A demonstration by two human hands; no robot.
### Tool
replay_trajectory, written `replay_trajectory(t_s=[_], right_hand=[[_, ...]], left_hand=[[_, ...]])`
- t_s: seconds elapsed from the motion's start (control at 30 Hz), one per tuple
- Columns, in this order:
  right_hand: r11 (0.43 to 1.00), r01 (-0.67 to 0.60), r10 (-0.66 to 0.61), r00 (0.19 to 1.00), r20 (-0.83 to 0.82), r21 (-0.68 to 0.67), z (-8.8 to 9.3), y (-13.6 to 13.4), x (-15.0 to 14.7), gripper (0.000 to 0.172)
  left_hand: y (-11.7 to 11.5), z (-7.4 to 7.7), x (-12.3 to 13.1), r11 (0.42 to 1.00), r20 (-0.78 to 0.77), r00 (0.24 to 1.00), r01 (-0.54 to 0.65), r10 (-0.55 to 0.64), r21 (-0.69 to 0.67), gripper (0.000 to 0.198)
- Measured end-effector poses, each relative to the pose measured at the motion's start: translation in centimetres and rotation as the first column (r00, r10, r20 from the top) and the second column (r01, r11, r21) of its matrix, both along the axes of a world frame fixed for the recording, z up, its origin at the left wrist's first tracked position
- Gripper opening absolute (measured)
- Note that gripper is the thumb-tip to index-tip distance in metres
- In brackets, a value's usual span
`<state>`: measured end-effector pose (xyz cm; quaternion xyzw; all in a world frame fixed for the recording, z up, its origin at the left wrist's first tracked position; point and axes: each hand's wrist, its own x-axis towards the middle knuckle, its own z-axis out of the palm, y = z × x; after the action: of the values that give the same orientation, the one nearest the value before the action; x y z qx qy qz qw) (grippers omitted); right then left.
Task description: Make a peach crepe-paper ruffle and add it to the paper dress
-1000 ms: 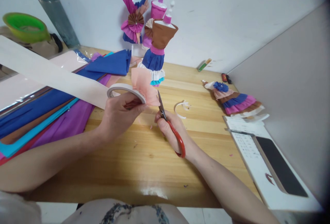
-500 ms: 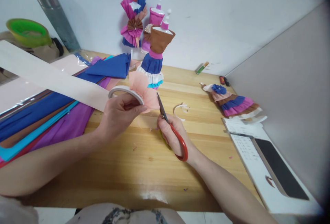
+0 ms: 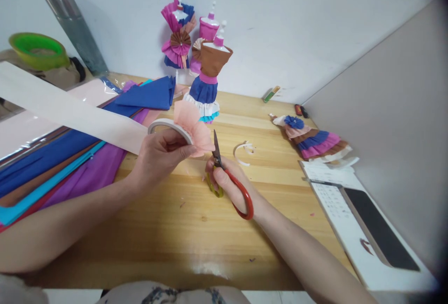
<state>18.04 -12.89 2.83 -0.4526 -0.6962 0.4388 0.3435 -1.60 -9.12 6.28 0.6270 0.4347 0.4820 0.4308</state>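
Note:
My left hand (image 3: 159, 157) is closed around a roll of white tape (image 3: 168, 122) and a gathered piece of peach crepe paper (image 3: 192, 124), which fans out past the roll. In my right hand (image 3: 229, 182) are scissors (image 3: 238, 192) with one red and one yellow-green handle. Their blades point up and away from me, beside the paper's right edge. Whether the blades touch the paper I cannot tell. Beyond the hands stands a small dress form (image 3: 212, 68) in a brown top and a tiered blue and white skirt.
Sheets of coloured crepe paper (image 3: 70, 154) and a long cream strip (image 3: 87, 119) cover the left. Two more dressed forms (image 3: 178, 38) stand by the wall. A curled white strip (image 3: 243, 152) lies right of centre. Further right are a dressed form lying down (image 3: 315, 143) and a white board (image 3: 350, 229).
The scissors' blades have turned more upright and the yellow-green handle has come into view, spread from the red one. The left hand keeps its hold; the whole view has shifted slightly.

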Motion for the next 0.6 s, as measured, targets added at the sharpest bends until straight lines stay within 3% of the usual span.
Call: replay_trajectory(t_s=[0.27, 0.6], right_hand=[[1.000, -0.020, 0.019, 0.996, -0.086, -0.012, 0.6, 0.0, 0.2, 0.058], [0.997, -0.070, 0.071, 0.995, -0.072, 0.016, 0.9, -0.1, 0.3, 0.055]], left_hand=[[1.2, -0.3, -0.9, 0.992, 0.003, 0.993, 0.114, -0.114, 0.050, 0.014], [1.3, -1.0, -0.9, 0.986, -0.058, 0.985, 0.162, -0.160, 0.036, 0.015]])
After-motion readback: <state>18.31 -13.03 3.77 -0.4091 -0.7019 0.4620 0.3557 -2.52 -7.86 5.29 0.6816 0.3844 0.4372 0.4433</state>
